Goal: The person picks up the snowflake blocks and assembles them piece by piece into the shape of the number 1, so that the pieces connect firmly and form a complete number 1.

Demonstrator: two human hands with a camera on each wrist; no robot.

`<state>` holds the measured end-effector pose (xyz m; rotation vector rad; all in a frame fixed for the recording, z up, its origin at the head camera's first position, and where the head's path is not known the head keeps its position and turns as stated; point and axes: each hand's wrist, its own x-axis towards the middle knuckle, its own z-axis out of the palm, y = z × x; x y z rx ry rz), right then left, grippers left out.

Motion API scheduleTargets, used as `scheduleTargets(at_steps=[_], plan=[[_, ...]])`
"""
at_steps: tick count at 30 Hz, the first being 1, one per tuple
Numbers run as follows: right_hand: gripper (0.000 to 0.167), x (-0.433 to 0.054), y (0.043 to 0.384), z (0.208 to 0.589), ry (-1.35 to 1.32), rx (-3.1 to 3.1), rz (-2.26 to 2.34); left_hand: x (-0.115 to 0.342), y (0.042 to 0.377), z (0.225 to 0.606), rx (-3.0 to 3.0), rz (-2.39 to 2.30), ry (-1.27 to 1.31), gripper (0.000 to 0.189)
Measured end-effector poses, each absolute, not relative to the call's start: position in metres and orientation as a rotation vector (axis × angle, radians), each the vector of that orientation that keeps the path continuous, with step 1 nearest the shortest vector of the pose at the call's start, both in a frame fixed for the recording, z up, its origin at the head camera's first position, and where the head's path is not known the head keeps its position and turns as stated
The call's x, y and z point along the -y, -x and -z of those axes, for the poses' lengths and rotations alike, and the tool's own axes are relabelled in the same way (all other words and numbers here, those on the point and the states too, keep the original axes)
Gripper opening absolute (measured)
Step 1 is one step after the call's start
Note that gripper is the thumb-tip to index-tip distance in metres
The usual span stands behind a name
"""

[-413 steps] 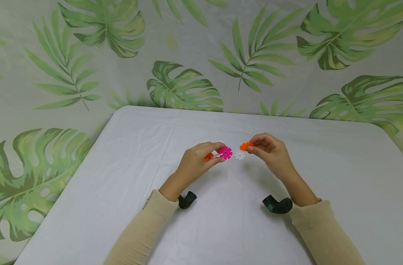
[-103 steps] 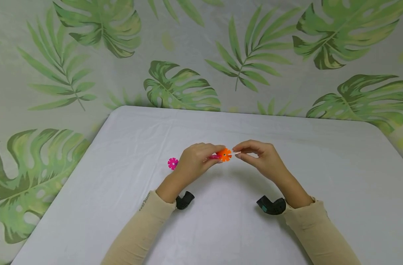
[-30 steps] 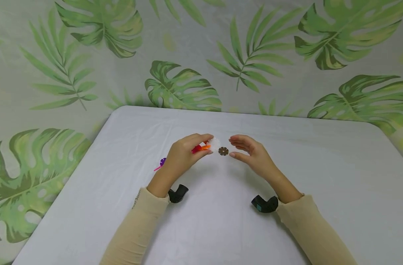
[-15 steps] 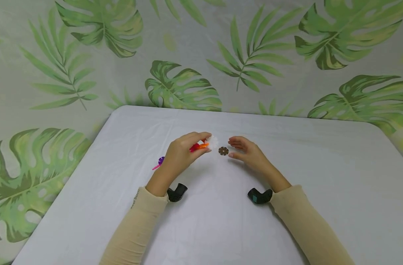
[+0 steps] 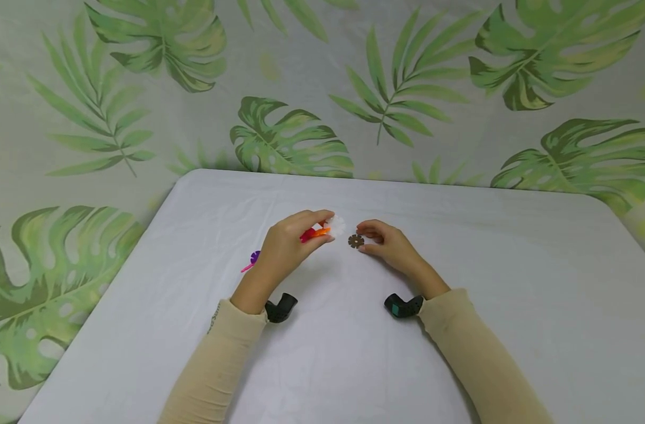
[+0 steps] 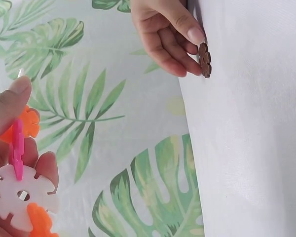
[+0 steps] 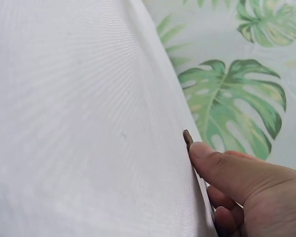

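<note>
My left hand point(image 5: 291, 238) pinches a chain of notched interlocking discs above the white table. A white disc point(image 5: 337, 225) forms its right end in the head view, slotted to an orange one. In the left wrist view the chain shows an orange disc point(image 6: 32, 122), a pink disc point(image 6: 18, 148) edge-on, and a white disc point(image 6: 5, 197) with more orange below. Past my left wrist a purple disc point(image 5: 255, 257) and a pink disc point(image 5: 247, 267) stick out. A loose brown disc point(image 5: 355, 241) lies on the table; my right hand point(image 5: 391, 244) pinches its near edge between thumb and fingers.
A white cloth covers the table point(image 5: 322, 365), whose far edge meets a leaf-printed backdrop point(image 5: 291, 135). Black wrist devices, one at my left wrist point(image 5: 282, 308) and one at my right wrist point(image 5: 403, 306), hang close over the cloth.
My right hand has come left and its fingertips have closed on the brown disc. The left hand has drifted slightly left and away with its chain. Far earlier, the right hand held an orange disc.
</note>
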<state>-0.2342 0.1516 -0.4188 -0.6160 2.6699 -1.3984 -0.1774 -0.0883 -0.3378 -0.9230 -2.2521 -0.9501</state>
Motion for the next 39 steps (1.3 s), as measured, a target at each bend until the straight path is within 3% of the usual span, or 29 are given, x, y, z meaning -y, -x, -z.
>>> scheduleTargets(at_steps=[12,18,25,39], plan=[[0.041,-0.145,0.233,0.416,0.558,-2.675,1.347,0.088,0.177,0.339,2.261,0.945,0.924,0.042],[0.032,-0.147,0.232,0.417,0.567,-2.717,1.352,0.088,0.177,0.339,2.256,0.937,0.926,0.041],[0.02,-0.151,0.227,0.414,0.575,-2.642,1.544,0.087,0.177,0.339,2.249,0.928,0.928,0.041],[0.022,-0.161,0.226,0.404,0.682,-2.521,1.803,0.086,0.176,0.339,2.273,0.915,0.928,0.041]])
